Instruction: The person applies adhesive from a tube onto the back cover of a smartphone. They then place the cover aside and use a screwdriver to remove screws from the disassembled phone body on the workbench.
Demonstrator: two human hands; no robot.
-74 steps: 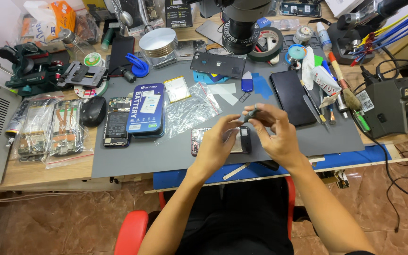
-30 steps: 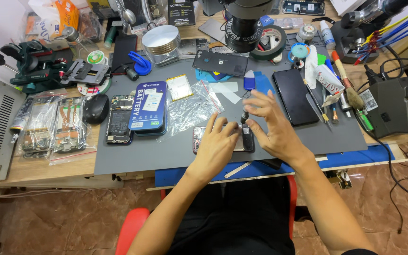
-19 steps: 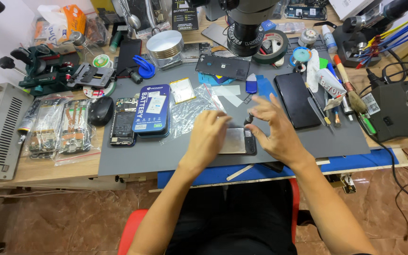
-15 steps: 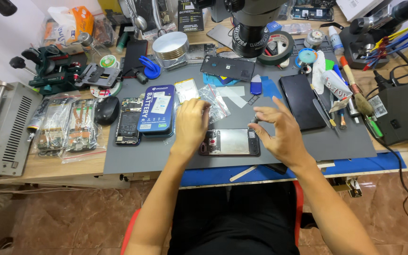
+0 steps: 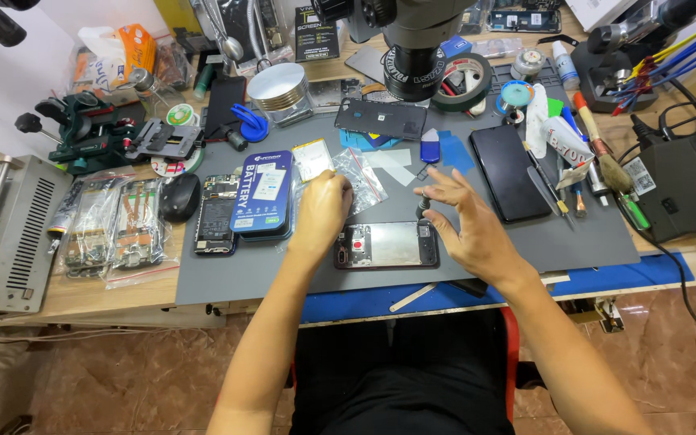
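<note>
Lying flat on the grey work mat (image 5: 573, 242), near its front edge, is one opened phone (image 5: 387, 245), back cover off, internals facing up, between the two hands. Right hand (image 5: 465, 221) is hovering over the phone's right end with fingers spread and relaxed, gripping nothing; its thumb and index fingertip are sitting close to a small dark part (image 5: 422, 208) just above the phone, contact not resolvable. Left hand (image 5: 321, 211) is resting with curled fingers at the edge of one clear plastic bag (image 5: 360, 171), just left of the phone; whether it is pinching anything, cannot tell.

Further out: one blue battery box (image 5: 261, 192) is lying left of the left hand, one stripped phone board (image 5: 216, 216) beside it, one black mouse (image 5: 179, 196) further left. One dark phone (image 5: 511, 171) is lying screen up right of the right hand. One black back cover (image 5: 380, 119) is sitting under one microscope head (image 5: 417, 40). One round metal tin (image 5: 278, 90) is standing at the rear left.
</note>
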